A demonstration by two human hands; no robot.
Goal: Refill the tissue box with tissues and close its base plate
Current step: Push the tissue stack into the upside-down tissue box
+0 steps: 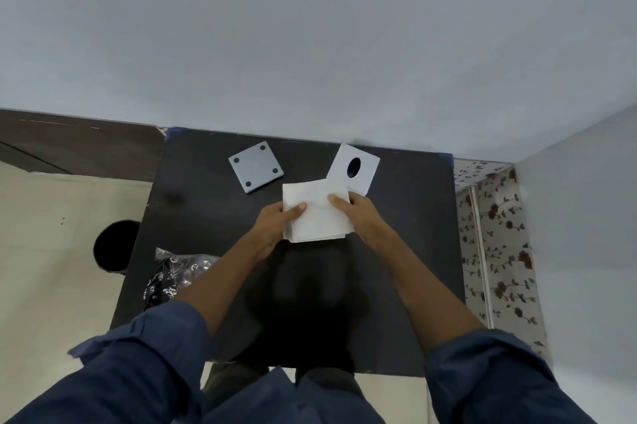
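- My left hand [275,223] and right hand [355,213] clamp the tissue stack [315,211] from both sides above the surface [206,216].
- The tissue box [353,168] lies just beyond it, far-right, nearer my right hand.
- The base plate [256,166] waits far-left.

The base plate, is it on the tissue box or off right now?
Off. The grey base plate lies flat on the black table, apart from the white tissue box.
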